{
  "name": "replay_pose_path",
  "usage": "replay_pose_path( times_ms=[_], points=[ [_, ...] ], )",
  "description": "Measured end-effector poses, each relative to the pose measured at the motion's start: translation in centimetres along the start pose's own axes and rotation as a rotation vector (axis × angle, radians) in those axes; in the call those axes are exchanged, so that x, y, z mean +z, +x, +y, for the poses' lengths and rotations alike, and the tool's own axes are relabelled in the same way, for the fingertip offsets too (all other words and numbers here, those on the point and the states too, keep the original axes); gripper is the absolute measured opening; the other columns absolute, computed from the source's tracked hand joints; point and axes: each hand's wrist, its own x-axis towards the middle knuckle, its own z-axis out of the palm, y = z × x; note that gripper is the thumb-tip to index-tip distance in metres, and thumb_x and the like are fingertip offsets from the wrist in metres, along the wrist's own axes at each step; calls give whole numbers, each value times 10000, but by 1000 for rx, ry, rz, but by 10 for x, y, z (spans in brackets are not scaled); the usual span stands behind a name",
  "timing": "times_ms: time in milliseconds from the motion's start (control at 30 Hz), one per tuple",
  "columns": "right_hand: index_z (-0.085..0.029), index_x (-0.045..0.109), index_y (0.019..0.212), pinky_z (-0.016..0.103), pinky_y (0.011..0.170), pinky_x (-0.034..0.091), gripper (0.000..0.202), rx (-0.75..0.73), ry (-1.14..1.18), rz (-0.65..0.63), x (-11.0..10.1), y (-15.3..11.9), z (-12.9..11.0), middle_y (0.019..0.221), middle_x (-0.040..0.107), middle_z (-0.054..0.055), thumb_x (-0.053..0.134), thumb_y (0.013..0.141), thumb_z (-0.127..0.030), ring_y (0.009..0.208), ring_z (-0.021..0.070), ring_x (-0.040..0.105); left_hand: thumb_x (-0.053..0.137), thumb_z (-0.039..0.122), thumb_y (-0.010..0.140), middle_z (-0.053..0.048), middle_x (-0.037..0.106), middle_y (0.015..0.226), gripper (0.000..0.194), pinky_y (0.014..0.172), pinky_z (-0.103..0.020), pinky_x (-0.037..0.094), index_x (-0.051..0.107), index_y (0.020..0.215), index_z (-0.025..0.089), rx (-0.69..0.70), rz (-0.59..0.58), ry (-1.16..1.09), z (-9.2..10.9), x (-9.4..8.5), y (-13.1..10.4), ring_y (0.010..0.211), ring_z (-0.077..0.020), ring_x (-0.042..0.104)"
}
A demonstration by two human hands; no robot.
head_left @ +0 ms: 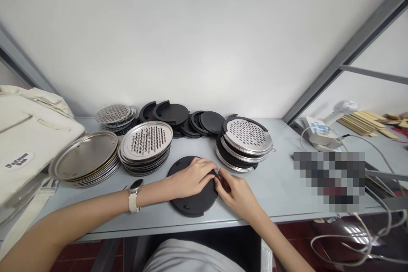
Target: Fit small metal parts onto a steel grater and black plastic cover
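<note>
A round black plastic disc point(191, 204) with small slots lies flat near the table's front edge, and a thin metal rim shows at its lower right. Across its top rests my left hand point(199, 176), thumb and fingers closed on the disc's right edge. My right hand point(234, 189) meets it there in a pinch; the small dark and shiny bit between the fingertips is mostly hidden. Just behind my right hand stands a stack of metal grater discs in black holders point(248, 136), a small ring sticking out at its side. Left of the disc is a stack of round grater plates point(145, 140).
Plain metal plates point(87, 157) are stacked at left beside a cream bag point(32, 136). Along the wall lie black discs point(172, 112) and perforated grater discs point(114, 114). A white scanner on a stand point(334, 114), cables and a blurred-out patch are at right.
</note>
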Motion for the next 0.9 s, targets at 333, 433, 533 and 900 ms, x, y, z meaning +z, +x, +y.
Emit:
replay_pose_path(
  times_ms=[333,433,533,900],
  points=[
    [-204,519,832,238,508,296,190,-34,-61,24,2,-3,-1,562,525,-32,394,943,-294,470,136,497,434,96,943,-73,604,1147,222,1008,-362,409,543,1116,182,40,9,9,-4,3,0,1116,-203,531],
    [-197,554,852,249,520,292,232,-50,-114,53,2,-3,-2,581,562,-9,365,953,-283,499,153,530,399,88,955,-78,607,1149,223,1004,-357,409,552,1091,177,78,13,17,-7,3,0,1121,-203,533],
    [-196,557,879,248,513,293,247,-38,-82,34,2,-2,0,580,575,-13,346,967,-290,485,149,535,395,81,954,-79,607,1146,239,1007,-362,400,532,1124,178,102,0,13,-7,1,2,1108,-203,540],
    [-210,476,817,260,492,281,272,-16,-111,44,7,0,8,555,541,-15,284,997,-281,479,171,565,408,181,969,-101,484,1316,305,1005,-401,416,407,1273,200,-2,29,75,-1,-2,-2,1190,-236,476]
  ],
)
